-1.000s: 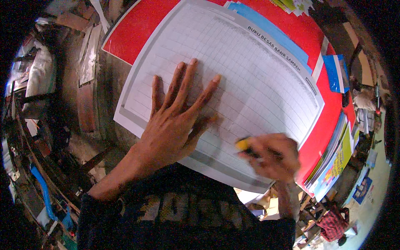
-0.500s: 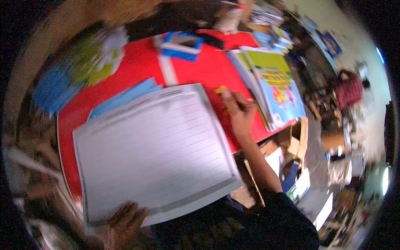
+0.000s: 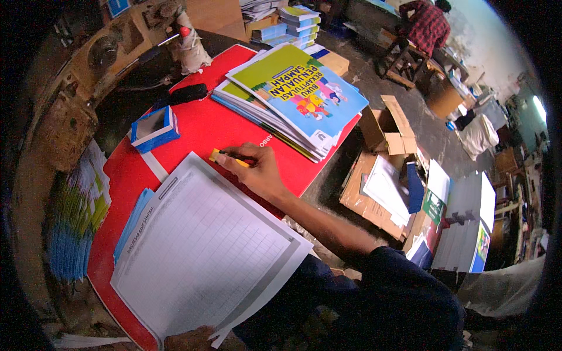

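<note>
A stack of wide, grid-printed sheets [image 3: 205, 251] lies at an angle over the red tabletop [image 3: 202, 127], its near corner lifting into thin leaves. At that near end, my left hand [image 3: 190, 339] grips the sheets' edge, partly cut off by the picture's lower rim. Beyond the far right edge of the paper, my right hand [image 3: 257, 169] is closed round a small yellow-and-black tool [image 3: 240, 162], whose exact kind I cannot make out. Light blue paper [image 3: 133, 225] sticks out from under the sheets on the left.
Glossy green-and-blue booklets [image 3: 304, 96] are piled at the table's far right. A blue-and-white box [image 3: 155, 133] and a black object [image 3: 187, 93] stand farther back. Fanned papers [image 3: 76, 228] hang left, below a machine [image 3: 105, 64]. A cardboard box [image 3: 374, 131] stands right; a person [image 3: 422, 29] is far behind.
The view has swung, shifting the table and booklets leftward in the picture. A gridded page now shows on top instead of a lined one. My right hand still holds the yellow thing.
</note>
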Motion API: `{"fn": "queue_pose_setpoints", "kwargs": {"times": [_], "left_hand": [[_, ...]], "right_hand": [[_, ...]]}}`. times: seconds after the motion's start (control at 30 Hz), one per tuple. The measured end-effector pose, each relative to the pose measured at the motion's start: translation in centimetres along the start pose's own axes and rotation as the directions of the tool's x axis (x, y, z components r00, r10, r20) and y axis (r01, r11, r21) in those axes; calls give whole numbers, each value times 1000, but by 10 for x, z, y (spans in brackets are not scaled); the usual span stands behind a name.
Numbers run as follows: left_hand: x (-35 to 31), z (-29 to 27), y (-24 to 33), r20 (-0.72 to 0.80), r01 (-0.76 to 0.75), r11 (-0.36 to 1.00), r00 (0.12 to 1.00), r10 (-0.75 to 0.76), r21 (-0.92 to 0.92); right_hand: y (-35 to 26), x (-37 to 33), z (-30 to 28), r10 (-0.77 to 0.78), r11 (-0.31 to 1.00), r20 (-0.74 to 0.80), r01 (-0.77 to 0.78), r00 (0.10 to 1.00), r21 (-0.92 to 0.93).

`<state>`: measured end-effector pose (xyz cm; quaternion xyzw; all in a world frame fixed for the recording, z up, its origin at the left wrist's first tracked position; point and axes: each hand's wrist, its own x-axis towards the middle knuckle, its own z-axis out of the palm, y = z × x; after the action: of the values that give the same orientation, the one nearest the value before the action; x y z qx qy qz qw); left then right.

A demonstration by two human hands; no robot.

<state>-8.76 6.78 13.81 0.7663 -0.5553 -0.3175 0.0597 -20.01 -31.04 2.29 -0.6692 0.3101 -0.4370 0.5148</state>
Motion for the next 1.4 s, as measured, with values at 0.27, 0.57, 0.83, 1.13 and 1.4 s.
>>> {"fn": "queue_pose_setpoints", "kwargs": {"times": [0.27,0.57,0.83,1.13,1.4], "left_hand": [[-11,-4,-11,-39,67,985,997,-74,-157],[-42,-100,33,-716,200,951,698,30,235],[46,43,46,-295,-69,974,946,133,216],[12,74,41,-308,-27,998,951,10,-53],[3,11,46,-347,150,963,936,-65,223]], "right_hand": [[8,6,7,-14,1000,39,14,999,-13],[-2,5,0,165,979,12,-165,986,123],[1,0,13,105,982,15,-106,994,154],[-7,-2,13,38,996,11,-39,999,77],[1,3,-5,-8,996,-4,8,1000,91]]}}
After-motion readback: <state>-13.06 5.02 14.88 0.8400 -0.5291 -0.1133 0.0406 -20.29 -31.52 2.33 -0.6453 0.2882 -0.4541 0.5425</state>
